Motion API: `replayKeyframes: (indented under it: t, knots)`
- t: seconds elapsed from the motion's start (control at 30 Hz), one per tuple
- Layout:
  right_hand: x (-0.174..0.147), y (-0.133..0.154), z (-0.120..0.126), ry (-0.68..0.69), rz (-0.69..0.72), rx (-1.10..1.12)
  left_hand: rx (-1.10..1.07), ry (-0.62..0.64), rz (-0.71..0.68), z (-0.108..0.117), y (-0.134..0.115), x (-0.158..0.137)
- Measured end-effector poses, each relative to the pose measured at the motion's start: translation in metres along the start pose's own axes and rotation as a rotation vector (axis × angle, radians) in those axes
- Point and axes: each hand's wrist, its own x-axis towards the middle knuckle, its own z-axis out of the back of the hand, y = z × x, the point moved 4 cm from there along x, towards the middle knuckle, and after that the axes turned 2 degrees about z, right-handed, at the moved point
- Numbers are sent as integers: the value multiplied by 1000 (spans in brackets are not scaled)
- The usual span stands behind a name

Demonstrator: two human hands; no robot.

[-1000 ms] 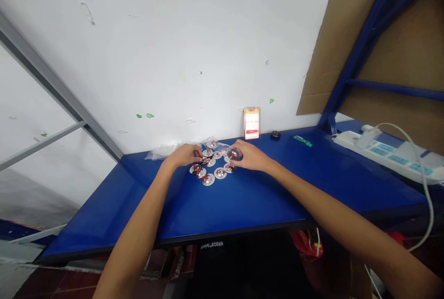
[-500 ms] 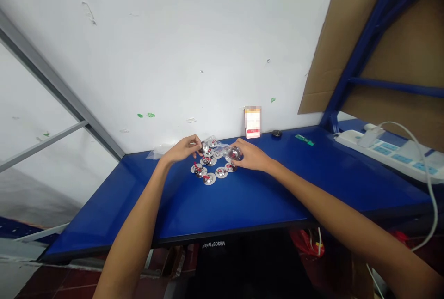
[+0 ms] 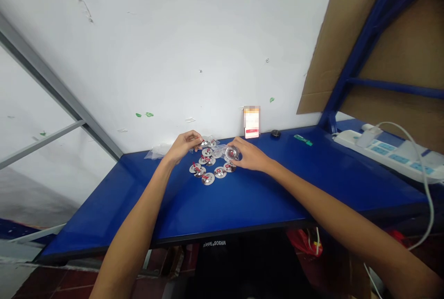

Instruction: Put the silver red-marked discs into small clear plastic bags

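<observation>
Pinched between thumb and fingers, a silver finger cymbal (image 3: 205, 141) is in my left hand (image 3: 185, 145), held above the far part of the table. My right hand (image 3: 247, 153) grips another finger cymbal (image 3: 231, 153), tilted so its round dished face shows, with a bit of red in the middle. Between and in front of my hands lie several loose finger cymbals (image 3: 208, 179) with red loops, some overlapping. Clear plastic (image 3: 219, 150) lies among them near my right hand; whether that hand touches it I cannot tell.
The blue table (image 3: 243, 206) meets a white wall (image 3: 194, 35). Against it leans a phone (image 3: 251, 123) with a lit screen. A black round object (image 3: 275, 133), a green item (image 3: 303, 140) and a white power strip (image 3: 388, 151) lie to the right. Clear bags (image 3: 159, 151) lie left.
My left hand has raised and turned its cymbal, which now lies flatter. The cymbal in my right hand has tilted, showing more of its face. The view has shifted slightly.
</observation>
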Motion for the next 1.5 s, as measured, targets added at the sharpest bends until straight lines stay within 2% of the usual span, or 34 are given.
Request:
replayKeyframes:
  t: [0.2, 0.3, 0.6, 0.67, 0.8, 0.93, 1.03, 1.2, 1.33, 1.5]
  knots:
    - [0, 2, 2, -13, 22, -6, -18, 252, 80, -14, -8, -9]
    - [0, 3, 2, -5, 23, -12, -2, 322, 89, -21, -12, -12]
    - [-1, 7, 1, 22, 21, 20, -97, 215, 90, -36, -2, -6]
    - [0, 6, 1, 23, 11, 26, -78, 217, 121, -40, -1, -6]
    - [0, 3, 0, 17, -6, 33, 3, 140, 131, -37, -6, -7]
    - [0, 3, -1, -1, -1, 58, 16, 177, 133, -36, -7, -7]
    - [0, 3, -2, 1, 18, 56, 19, 155, 146, -34, -3, -6]
    - [-1, 2, -2, -2, 36, 53, -49, 219, 166, -38, 2, -7]
    - [0, 3, -4, 8, 17, 52, -49, 124, 148, -40, -2, -7]
    - [0, 6, -5, 16, 24, 41, -74, 20, 210, -55, 1, -7]
